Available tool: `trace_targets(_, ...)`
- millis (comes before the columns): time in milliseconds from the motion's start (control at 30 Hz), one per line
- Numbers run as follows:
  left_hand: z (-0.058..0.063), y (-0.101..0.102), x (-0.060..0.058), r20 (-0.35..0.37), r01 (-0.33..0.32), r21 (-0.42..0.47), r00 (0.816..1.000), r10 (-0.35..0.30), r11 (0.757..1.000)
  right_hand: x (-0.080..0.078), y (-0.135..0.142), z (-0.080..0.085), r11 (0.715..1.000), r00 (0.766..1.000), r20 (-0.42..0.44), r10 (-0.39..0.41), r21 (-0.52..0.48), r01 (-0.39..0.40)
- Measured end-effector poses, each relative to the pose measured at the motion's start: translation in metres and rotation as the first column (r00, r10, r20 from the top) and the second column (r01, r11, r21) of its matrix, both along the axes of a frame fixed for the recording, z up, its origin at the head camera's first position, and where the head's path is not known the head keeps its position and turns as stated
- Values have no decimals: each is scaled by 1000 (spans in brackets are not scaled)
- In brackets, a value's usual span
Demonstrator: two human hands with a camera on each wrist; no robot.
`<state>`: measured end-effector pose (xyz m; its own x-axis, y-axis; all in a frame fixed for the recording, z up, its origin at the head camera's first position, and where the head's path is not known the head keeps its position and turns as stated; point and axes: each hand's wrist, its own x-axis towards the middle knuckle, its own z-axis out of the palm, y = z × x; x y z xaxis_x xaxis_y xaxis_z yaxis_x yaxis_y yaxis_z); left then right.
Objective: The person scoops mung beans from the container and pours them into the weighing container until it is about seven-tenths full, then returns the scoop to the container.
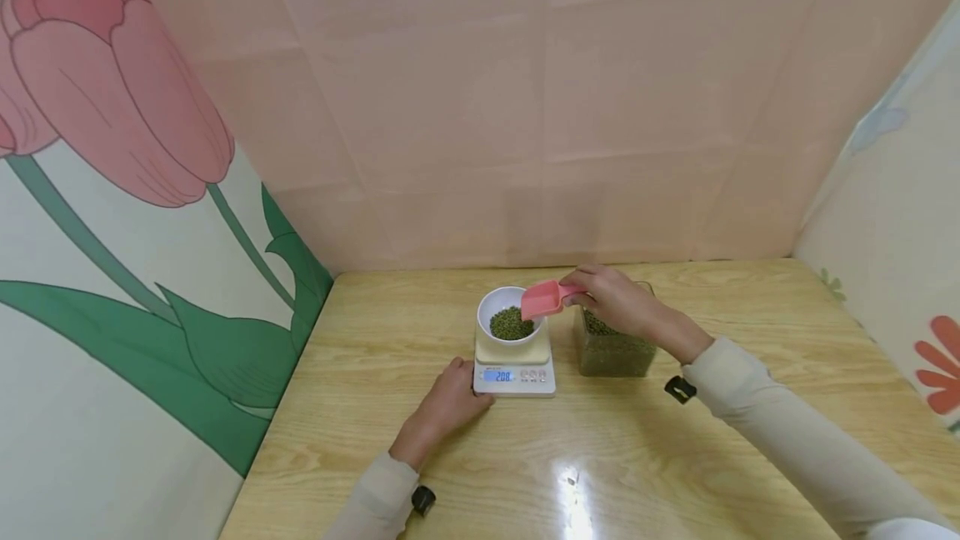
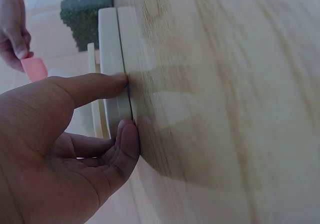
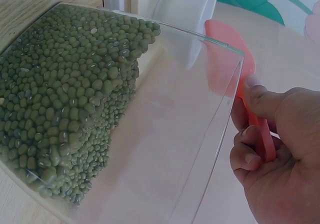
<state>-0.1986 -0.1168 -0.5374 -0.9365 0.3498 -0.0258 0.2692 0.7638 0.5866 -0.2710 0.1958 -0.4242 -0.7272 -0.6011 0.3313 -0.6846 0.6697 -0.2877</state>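
My right hand (image 1: 617,300) grips the handle of a pink scoop (image 1: 543,300), its thumb along the top and fingers curled beneath, as the right wrist view shows. The scoop is tilted over the rim of a white bowl (image 1: 487,305). Green mung beans (image 1: 512,323) lie in the bowl, which stands on a white kitchen scale (image 1: 516,387) with a lit display reading 208. My left hand (image 1: 452,401) holds the scale's near left corner, thumb on the front edge and fingers curled at the side. In the left wrist view, its fingertips (image 2: 130,139) are low against the scale's base.
Right of the scale, below my right forearm, stands a clear container (image 1: 617,361) partly filled with mung beans (image 3: 65,94). All of this rests on a wood-grain table (image 1: 360,357). A pink-covered wall (image 1: 450,223) rises behind it, with painted walls at both sides.
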Motion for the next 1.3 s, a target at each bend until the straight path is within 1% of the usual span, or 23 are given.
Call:
trace_targets(433, -1, -1, 1, -4, 0, 5, 1000, 0, 1000, 1, 1, -2, 1000, 1000, -24, 15, -5, -15)
trace_targets(767, -2, -1, 0, -12, 7, 5, 1000, -7, 1000, 4, 2, -1, 1000, 1000, -19, 6, 8, -6)
trace_targets(1000, -3, -2, 0, -1, 0, 7, 1000, 0, 1000, 6, 3, -1, 1000, 1000, -27, 3, -6, -3)
trace_targets(1200, -3, -1, 0, -1, -1, 8, 1000, 1, 1000, 9, 7, -1, 999, 998, -60, -32, -30, 31)
trace_targets(1300, -4, -1, -1, -2, -2, 10, 1000, 2, 1000, 12, 10, 1, 998, 997, -63, -48, -40, 46)
